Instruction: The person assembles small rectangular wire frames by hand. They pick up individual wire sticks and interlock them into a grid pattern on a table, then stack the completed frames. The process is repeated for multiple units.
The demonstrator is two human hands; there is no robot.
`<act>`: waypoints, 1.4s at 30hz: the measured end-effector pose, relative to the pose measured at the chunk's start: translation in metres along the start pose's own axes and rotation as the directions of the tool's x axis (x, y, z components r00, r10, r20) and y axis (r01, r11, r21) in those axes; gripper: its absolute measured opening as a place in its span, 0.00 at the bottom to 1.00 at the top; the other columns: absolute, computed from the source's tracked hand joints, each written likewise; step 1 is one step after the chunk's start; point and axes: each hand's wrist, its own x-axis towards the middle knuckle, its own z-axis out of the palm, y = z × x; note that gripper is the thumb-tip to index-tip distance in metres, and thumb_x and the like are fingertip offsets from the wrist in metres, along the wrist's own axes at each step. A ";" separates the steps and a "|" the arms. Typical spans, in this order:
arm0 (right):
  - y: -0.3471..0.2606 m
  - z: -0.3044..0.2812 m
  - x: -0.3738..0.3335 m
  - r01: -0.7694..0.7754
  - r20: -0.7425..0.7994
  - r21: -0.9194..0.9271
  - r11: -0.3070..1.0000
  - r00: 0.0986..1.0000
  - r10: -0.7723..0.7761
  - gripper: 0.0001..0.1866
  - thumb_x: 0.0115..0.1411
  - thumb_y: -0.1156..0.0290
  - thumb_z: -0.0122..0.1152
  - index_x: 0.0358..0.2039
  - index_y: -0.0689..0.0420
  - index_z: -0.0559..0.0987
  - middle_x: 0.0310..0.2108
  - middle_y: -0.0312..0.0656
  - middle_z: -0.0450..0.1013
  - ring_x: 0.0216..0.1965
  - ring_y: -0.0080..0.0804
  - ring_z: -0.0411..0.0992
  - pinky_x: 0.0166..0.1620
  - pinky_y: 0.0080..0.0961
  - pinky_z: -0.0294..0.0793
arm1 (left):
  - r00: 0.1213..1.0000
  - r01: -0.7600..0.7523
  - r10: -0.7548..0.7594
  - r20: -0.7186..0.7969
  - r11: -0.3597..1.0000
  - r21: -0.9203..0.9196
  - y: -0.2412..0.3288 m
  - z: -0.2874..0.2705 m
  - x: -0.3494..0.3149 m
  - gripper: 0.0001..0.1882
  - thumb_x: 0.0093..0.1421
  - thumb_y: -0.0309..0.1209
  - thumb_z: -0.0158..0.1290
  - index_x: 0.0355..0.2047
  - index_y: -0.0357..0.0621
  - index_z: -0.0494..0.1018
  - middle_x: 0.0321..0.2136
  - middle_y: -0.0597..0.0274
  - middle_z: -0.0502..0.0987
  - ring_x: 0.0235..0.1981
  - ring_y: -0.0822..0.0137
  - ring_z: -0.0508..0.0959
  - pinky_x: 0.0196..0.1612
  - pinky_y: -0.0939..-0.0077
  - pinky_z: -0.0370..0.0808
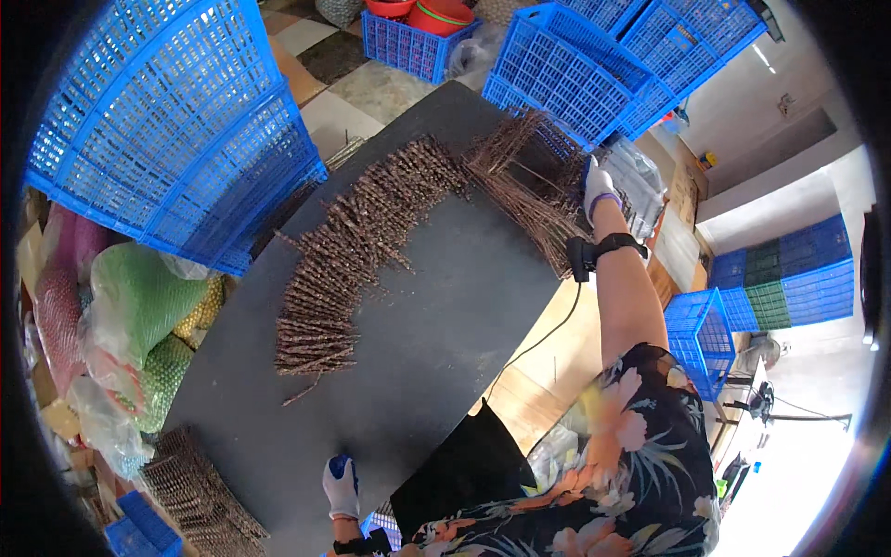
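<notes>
My left hand (342,486), in a white glove with dark blue on it, is at the near edge of the dark table (445,306). Its fingers look curled in, and nothing shows in them. At the table's right end, my right hand (600,188), gloved the same way, reaches beside a loose heap of thin brown twig-like sticks (529,190). Its fingers are mostly hidden, so whether they grip a stick cannot be made out. A long curved row of similar dark, knobbly sticks (362,246) lies side by side across the table's middle.
Another stack of sticks (200,492) lies at the near left corner. Tall blue crates (176,121) stand at the left, others (575,70) behind the right end. Filled mesh sacks (139,306) lie left of the table. A cable (548,336) hangs from my right wrist.
</notes>
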 end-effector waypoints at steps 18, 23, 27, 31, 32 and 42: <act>-0.068 0.023 -0.098 0.462 -0.298 -0.300 0.835 0.786 -0.542 0.30 0.58 0.49 0.60 0.53 0.59 0.74 0.50 0.59 0.72 0.50 0.58 0.72 0.54 0.48 0.72 | 0.926 -0.247 0.311 -0.215 0.928 0.278 -0.016 -0.023 -0.024 0.24 0.57 0.35 0.62 0.50 0.36 0.72 0.41 0.48 0.78 0.44 0.51 0.79 0.49 0.61 0.74; -0.068 0.039 -0.192 0.765 -0.050 0.049 0.642 0.644 -0.763 0.24 0.67 0.64 0.56 0.57 0.67 0.71 0.55 0.54 0.70 0.56 0.45 0.69 0.61 0.36 0.66 | 0.794 -0.356 0.350 -0.497 0.930 0.085 0.025 -0.078 -0.045 0.25 0.58 0.31 0.60 0.56 0.39 0.69 0.50 0.48 0.73 0.53 0.49 0.74 0.57 0.61 0.70; -0.054 0.125 -0.304 0.748 0.223 0.379 0.545 0.498 -0.838 0.21 0.67 0.66 0.56 0.56 0.64 0.72 0.54 0.51 0.72 0.55 0.40 0.70 0.60 0.33 0.66 | 0.450 -0.243 0.401 -0.798 0.915 0.323 -0.013 -0.155 -0.080 0.20 0.58 0.29 0.60 0.51 0.40 0.72 0.48 0.49 0.74 0.52 0.49 0.73 0.58 0.59 0.68; -0.063 0.153 -0.505 0.684 0.672 0.504 0.527 0.072 -0.737 0.22 0.66 0.68 0.56 0.58 0.61 0.71 0.51 0.50 0.74 0.53 0.41 0.71 0.58 0.34 0.68 | 0.189 -0.121 0.296 -0.936 0.953 0.277 -0.074 -0.208 -0.106 0.18 0.59 0.27 0.58 0.50 0.39 0.73 0.49 0.49 0.72 0.53 0.51 0.72 0.59 0.60 0.66; -0.069 0.156 -0.548 0.674 0.704 0.558 0.484 -0.076 -0.706 0.23 0.65 0.67 0.56 0.59 0.62 0.70 0.51 0.51 0.74 0.53 0.43 0.71 0.57 0.35 0.68 | 0.175 -0.171 0.225 -0.959 0.966 0.196 -0.094 -0.220 -0.107 0.17 0.61 0.27 0.57 0.50 0.37 0.72 0.49 0.50 0.72 0.52 0.54 0.72 0.59 0.62 0.66; -0.125 0.304 -0.863 0.733 0.571 0.680 -0.017 -0.545 -0.614 0.36 0.66 0.46 0.50 0.66 0.58 0.59 0.61 0.53 0.65 0.64 0.49 0.61 0.65 0.51 0.55 | 0.447 -0.583 -0.344 -0.826 0.589 -0.561 -0.191 -0.311 -0.037 0.22 0.69 0.40 0.49 0.54 0.34 0.68 0.47 0.60 0.72 0.48 0.68 0.70 0.56 0.73 0.66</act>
